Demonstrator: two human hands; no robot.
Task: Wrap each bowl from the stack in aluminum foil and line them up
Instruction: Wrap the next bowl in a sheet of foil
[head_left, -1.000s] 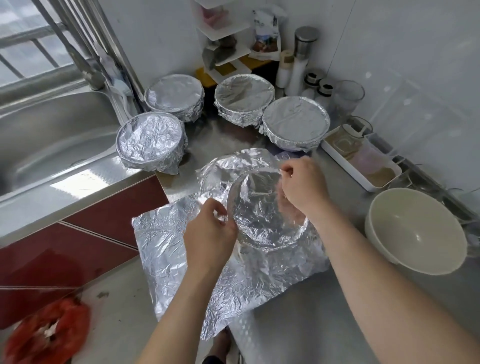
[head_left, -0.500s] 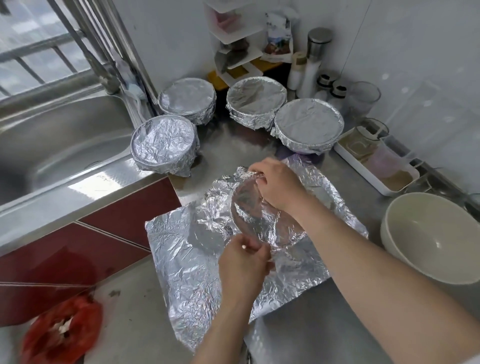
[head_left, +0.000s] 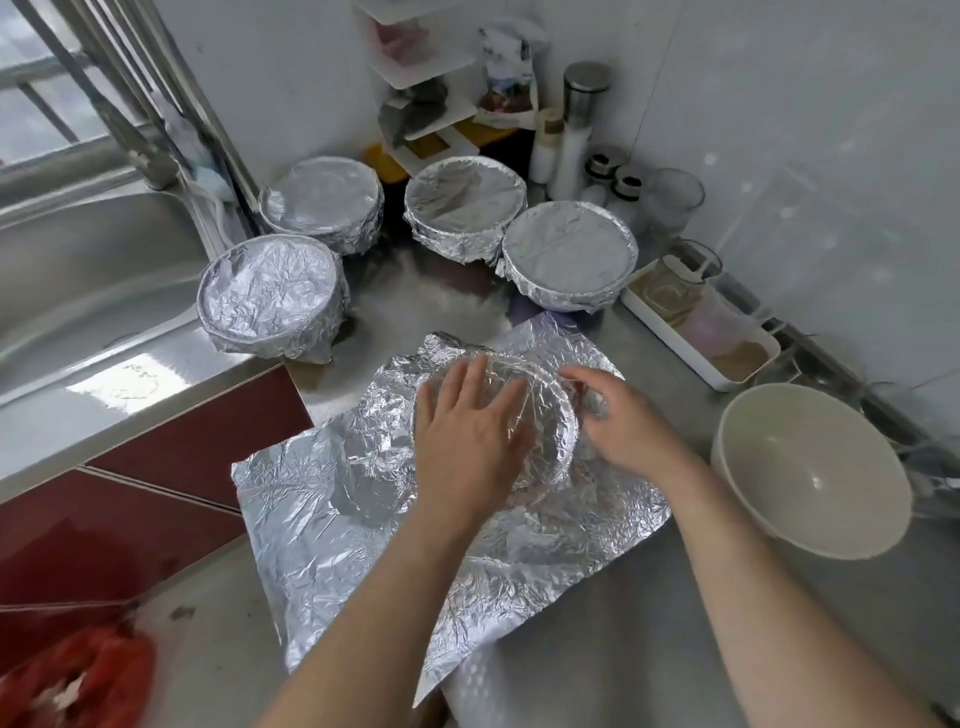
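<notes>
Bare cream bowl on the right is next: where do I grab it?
Likely its near-left rim, thumb inside, from the left: the cream bowl stands upright and open, that rim is nearest the right hand pinching foil, and a white tray crowds its far side.

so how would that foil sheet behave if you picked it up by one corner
Probably floppy: the foil sheet is creased all over and buckles where it overhangs the counter edge. Likely very light, so a push would crumple or slide it. It is dished under the left hand, so it should hold pressed shapes.
</notes>
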